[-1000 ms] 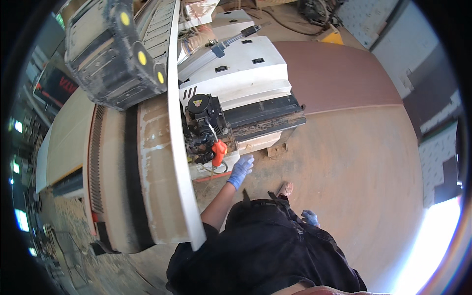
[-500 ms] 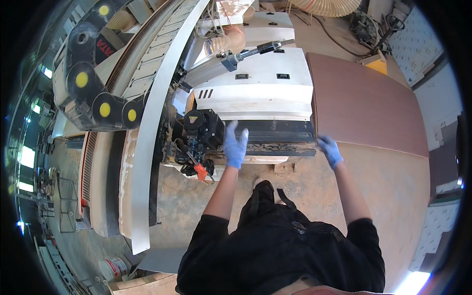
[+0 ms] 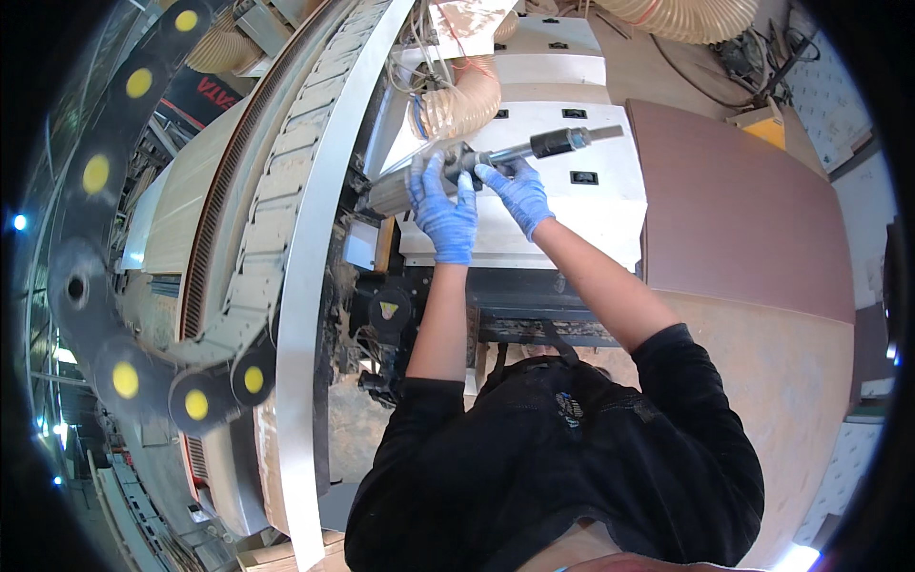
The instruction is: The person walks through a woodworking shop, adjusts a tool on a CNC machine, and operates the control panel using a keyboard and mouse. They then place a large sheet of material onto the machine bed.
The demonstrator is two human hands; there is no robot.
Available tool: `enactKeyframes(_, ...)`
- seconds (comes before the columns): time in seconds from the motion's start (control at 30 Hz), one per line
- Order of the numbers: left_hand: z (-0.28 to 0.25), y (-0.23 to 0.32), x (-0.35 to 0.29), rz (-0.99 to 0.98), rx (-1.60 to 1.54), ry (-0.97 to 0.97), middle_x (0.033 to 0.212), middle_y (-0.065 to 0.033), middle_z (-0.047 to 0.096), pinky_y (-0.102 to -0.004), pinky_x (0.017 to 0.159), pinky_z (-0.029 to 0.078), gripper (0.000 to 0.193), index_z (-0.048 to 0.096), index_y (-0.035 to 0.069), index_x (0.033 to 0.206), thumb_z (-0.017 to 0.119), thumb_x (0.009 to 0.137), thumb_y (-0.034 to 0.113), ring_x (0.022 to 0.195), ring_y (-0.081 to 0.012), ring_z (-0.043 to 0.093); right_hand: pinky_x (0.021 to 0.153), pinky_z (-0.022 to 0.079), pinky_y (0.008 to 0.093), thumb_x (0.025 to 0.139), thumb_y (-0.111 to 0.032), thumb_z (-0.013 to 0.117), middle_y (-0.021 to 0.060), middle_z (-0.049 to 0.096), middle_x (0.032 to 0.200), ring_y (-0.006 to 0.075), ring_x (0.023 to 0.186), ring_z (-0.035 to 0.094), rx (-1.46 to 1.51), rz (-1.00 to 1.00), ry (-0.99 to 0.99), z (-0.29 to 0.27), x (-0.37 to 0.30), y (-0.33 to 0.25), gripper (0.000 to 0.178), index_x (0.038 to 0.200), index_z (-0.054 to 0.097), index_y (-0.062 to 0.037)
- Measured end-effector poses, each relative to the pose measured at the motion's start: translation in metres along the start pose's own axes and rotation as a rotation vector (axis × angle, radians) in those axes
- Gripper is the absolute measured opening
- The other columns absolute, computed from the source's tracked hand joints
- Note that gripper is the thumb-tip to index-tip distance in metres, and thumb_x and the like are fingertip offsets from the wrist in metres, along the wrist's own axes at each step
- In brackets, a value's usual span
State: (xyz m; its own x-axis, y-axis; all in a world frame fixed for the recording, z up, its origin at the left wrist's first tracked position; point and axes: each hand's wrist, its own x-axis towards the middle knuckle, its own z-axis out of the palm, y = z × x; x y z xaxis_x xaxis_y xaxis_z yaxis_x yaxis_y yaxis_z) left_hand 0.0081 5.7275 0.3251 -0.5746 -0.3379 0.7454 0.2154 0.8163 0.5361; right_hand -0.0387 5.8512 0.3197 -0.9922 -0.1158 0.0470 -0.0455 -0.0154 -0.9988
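I had both hands up at the grey metal tube (image 3: 389,194), which slanted across the white machine cover (image 3: 605,224), with its shiny rod (image 3: 511,153) and dark end piece (image 3: 553,143) poking out to the right. The fingers of my left hand (image 3: 445,214) were spread wide and a bit bent against the tube, close to its end block (image 3: 461,160). The fingers of my right hand (image 3: 522,198) were curled more, by the front of that block, where the rod came out. I could not tell how hard either of my 2 hands gripped.

I thought it best for my left hand to steady the tube and my right hand to guide the front. Holding only the tube and block seemed smart, since fingers on the rod might get pinched. The ribbed hose (image 3: 469,100) was near, so slow hands looked safer.
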Motion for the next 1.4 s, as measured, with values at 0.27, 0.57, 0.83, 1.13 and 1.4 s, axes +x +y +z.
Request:
enactKeyframes(0.27, 0.015, -0.007, -0.006, -0.023, -0.058, 0.012, 0.137, -0.0173, 0.052, -0.0506, 0.115, 0.029, 0.055, 0.053, 0.007, 0.132, 0.072, 0.081, 0.019, 0.138, -0.0415, 0.036, 0.071, 0.046, 0.0220, 0.080, -0.013, 0.078, -0.0009, 0.062, 0.095, 0.0061, 0.075, 0.049, 0.275, -0.150, -0.077, 0.000, 0.013, 0.028, 0.050, 0.126, 0.061, -0.0007)
enactKeyframes(0.57, -0.006, -0.008, 0.006, 0.162, 0.050, -0.012, 0.142, -0.0199, 0.047, -0.0543, 0.114, 0.027, 0.058, 0.058, 0.009, 0.127, 0.077, 0.078, 0.032, 0.136, -0.0417, 0.036, 0.100, 0.048, 0.0335, 0.083, -0.007, 0.075, 0.0088, 0.062, 0.124, 0.0174, 0.114, 0.058, 0.299, -0.206, -0.317, -0.027, 0.030, 0.031, 0.052, 0.131, 0.054, -0.0044)
enactKeyframes(0.83, 0.004, 0.011, 0.038, 0.235, 0.160, -0.293, 0.145, -0.0143, 0.042, -0.0537, 0.115, 0.023, 0.045, 0.074, 0.024, 0.107, 0.084, 0.067, 0.042, 0.139, -0.0409, 0.028, 0.100, 0.048, 0.0349, 0.086, -0.015, 0.075, 0.0095, 0.062, 0.123, 0.0190, 0.114, 0.059, 0.492, -0.202, -0.428, -0.042, 0.038, 0.030, 0.046, 0.127, 0.056, -0.0037)
enactKeyframes(1.13, 0.019, 0.000, 0.025, 0.165, -0.065, -0.210, 0.146, -0.0175, 0.041, -0.0517, 0.114, 0.026, 0.041, 0.077, 0.026, 0.102, 0.084, 0.069, 0.048, 0.141, -0.0407, 0.026, 0.103, 0.047, 0.0380, 0.084, -0.025, 0.077, 0.0112, 0.061, 0.126, 0.0214, 0.118, 0.058, 0.567, -0.189, -0.531, -0.052, 0.046, 0.025, 0.051, 0.126, 0.058, -0.0039)
enactKeyframes(1.4, 0.020, 0.020, 0.020, 0.180, 0.107, -0.215, 0.148, -0.0228, 0.038, -0.0553, 0.115, 0.023, 0.042, 0.074, 0.024, 0.102, 0.086, 0.067, 0.045, 0.140, -0.0459, 0.028, 0.105, 0.045, 0.0384, 0.080, -0.036, 0.080, 0.0132, 0.062, 0.128, 0.0229, 0.121, 0.057, 0.534, -0.145, -0.570, -0.063, 0.047, 0.015, 0.061, 0.127, 0.057, -0.0034)
